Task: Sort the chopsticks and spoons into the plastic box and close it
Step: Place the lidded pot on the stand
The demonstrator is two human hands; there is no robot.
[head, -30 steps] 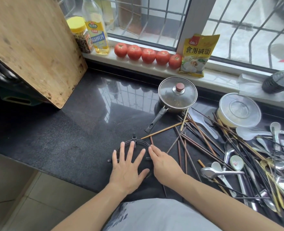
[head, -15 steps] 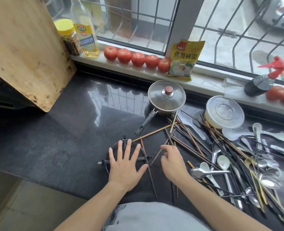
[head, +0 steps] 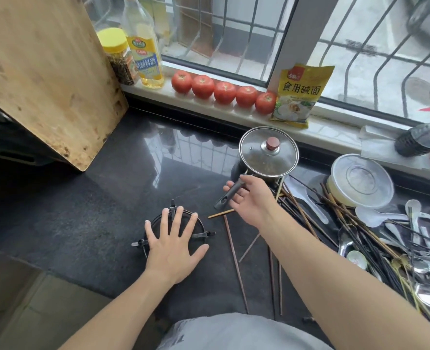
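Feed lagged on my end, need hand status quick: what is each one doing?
Left hand: open, fingers spread, resting flat on the black wire trivet.
Right hand: fingers curling under the saucepan handle, touching it; a firm grip cannot be told.

Right hand point(head: 249, 198) around pot handle point(head: 230, 193), left hand point(head: 174, 242) flat on trivet point(head: 201, 229)

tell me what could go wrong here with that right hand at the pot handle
1. The right hand is at the pot handle, and chopsticks lie against the pot's base. Moving the pot could scatter them further.
2. The lid just sits on top; a quick tilt might slide it off.
3. The left hand rests flat on a loose wire trivet, which might skid on the glossy counter.
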